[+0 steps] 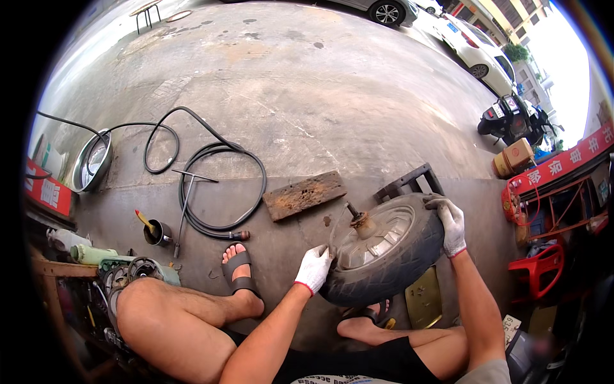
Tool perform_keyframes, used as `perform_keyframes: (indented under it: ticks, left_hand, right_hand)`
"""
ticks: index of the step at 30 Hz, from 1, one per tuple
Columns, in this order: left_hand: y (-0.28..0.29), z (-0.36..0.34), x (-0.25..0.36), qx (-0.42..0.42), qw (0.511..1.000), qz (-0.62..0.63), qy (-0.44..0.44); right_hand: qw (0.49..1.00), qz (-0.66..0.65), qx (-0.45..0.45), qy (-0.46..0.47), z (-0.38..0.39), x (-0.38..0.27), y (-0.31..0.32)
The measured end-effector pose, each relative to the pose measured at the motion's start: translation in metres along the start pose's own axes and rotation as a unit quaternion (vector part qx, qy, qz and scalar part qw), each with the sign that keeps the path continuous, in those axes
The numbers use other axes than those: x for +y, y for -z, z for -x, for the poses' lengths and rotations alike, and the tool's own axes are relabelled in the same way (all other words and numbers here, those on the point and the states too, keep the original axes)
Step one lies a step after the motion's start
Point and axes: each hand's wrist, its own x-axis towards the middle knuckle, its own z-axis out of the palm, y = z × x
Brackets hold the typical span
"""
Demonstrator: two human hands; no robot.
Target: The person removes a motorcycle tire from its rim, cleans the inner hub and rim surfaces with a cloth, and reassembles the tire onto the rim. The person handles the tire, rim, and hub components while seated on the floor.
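Outdoors, gloved hands (313, 269) (450, 225) gripping a wheel (389, 253), white-lettered red sign (567, 161) at right; printed shirt (336, 379) below

Concrete floor (288, 115) here, with a wood block (305, 195) on it. Left of the block there's a coiled hose (234, 146), a T-wrench (183, 214) and, further out, a cup (164, 242); right of it, a black stand (390, 190).

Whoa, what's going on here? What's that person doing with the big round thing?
Someone wearing white gloves is handling a wheel with a black tyre. The left hand is at its left edge, and the right hand has its fingers over the upper right. The wheel is tilted, with its axle sticking upward. A wooden block and a black hose lie on the ground beyond.
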Motion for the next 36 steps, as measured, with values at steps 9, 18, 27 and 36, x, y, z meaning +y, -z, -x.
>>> perform_keyframes:
  ticks: [9,18,27,36]
  left_hand:
    - [-0.002,-0.014,0.013,-0.055,0.978,-0.153,-0.134]
    - [-0.019,-0.047,-0.007,-0.177,0.968,-0.069,-0.161]
    - [-0.021,-0.048,0.001,-0.161,0.966,-0.125,-0.158]
    - [-0.011,-0.039,0.018,-0.206,0.965,-0.031,-0.159]
  right_hand:
    - [0.999,0.048,-0.014,0.019,0.013,-0.013,-0.012]
    - [0.992,0.105,-0.044,0.056,0.02,-0.02,-0.018]
    - [0.993,0.107,-0.035,0.039,0.016,-0.018,-0.017]
    - [0.992,0.107,-0.044,0.054,0.012,-0.015,-0.015]
